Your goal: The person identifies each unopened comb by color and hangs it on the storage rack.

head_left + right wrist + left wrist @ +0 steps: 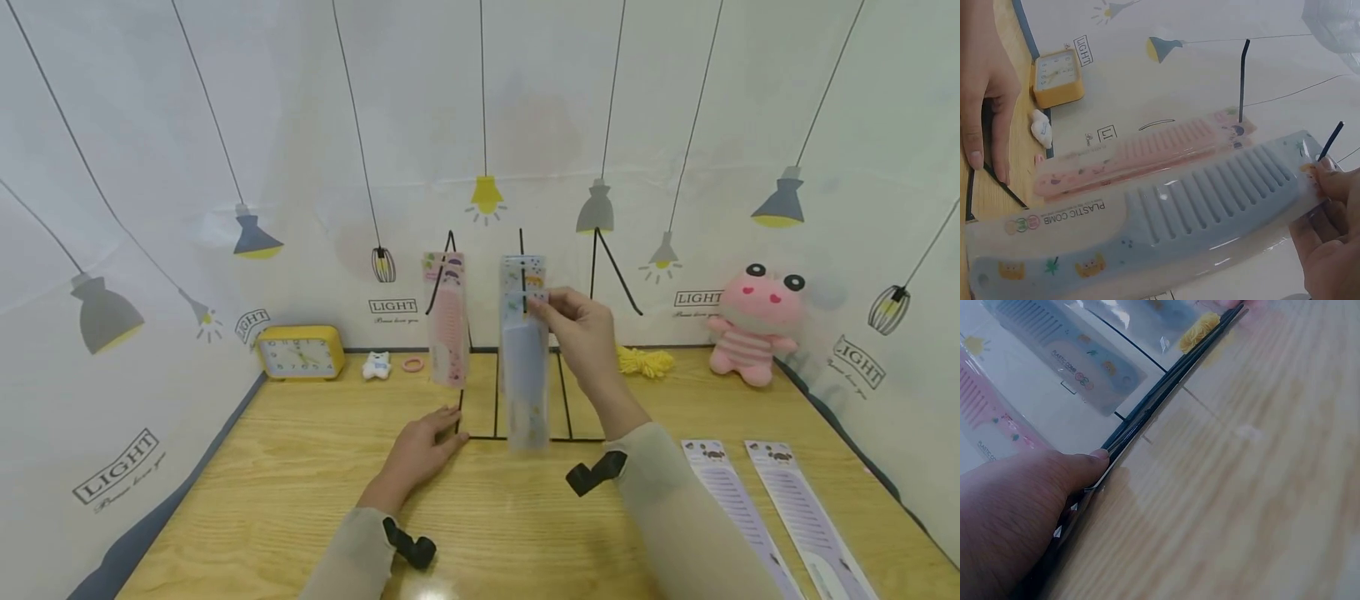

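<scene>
A blue comb in clear packaging (pixel 1210 206) is pinched at its top end between the thumb and fingers of my right hand (pixel 585 333). The tip of a black wire hook (pixel 1332 140) pokes out beside that thumb, in front of the package. Another blue pack (pixel 512 271) shows just behind it. Packaged pink combs (pixel 447 325) hang on the hook to the left. Down at the front left corner of the black wire rack (pixel 495 437), my left hand (pixel 420 450) rests with extended fingers touching the base wires. Its thumb (pixel 1088 467) lies against the wire.
Two packaged purple combs (pixel 731 492) (pixel 806 517) lie on the table at right. A bare hook (pixel 618 267) stands on the rack's right. Along the back are a yellow clock (pixel 300 352), a white figurine (pixel 377 365), a pink ring (pixel 412 365), yellow yarn (pixel 645 362) and a pink plush toy (pixel 753 325).
</scene>
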### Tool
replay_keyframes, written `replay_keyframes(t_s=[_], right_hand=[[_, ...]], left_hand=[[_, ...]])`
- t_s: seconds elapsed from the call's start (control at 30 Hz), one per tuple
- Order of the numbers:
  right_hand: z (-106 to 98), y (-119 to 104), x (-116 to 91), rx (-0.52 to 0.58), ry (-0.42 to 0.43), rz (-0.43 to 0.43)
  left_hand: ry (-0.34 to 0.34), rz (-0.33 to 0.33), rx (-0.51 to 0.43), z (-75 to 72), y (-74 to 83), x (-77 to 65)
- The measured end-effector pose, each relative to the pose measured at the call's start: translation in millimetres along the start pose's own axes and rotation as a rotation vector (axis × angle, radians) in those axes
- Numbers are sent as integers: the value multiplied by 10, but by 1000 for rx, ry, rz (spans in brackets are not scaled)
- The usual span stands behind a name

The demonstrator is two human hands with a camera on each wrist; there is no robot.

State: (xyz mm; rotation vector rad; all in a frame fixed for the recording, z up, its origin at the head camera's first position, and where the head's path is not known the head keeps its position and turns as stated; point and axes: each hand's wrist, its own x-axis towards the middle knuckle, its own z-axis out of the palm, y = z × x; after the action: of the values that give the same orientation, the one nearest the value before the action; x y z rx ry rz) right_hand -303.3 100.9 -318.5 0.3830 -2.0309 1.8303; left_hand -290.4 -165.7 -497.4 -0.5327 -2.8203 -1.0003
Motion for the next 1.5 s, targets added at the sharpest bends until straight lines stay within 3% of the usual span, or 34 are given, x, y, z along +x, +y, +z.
replay_keyframes(t_s=[0.37, 0.77, 1.03, 1.23, 1.5], right_hand=[[63, 127, 282, -97, 50, -77], [45, 124, 325, -120, 33, -53], [-72, 195, 240, -173, 39, -56], [-247, 404, 41, -229, 73, -65], [-588, 600, -181, -313, 10, 23]], left_hand=[[1, 1, -6, 30, -59, 18], [5, 4, -2, 26, -43, 14], [8, -2, -3, 27, -46, 0], [9, 3, -1, 34, -47, -3], [16, 7, -8, 35, -49, 3]])
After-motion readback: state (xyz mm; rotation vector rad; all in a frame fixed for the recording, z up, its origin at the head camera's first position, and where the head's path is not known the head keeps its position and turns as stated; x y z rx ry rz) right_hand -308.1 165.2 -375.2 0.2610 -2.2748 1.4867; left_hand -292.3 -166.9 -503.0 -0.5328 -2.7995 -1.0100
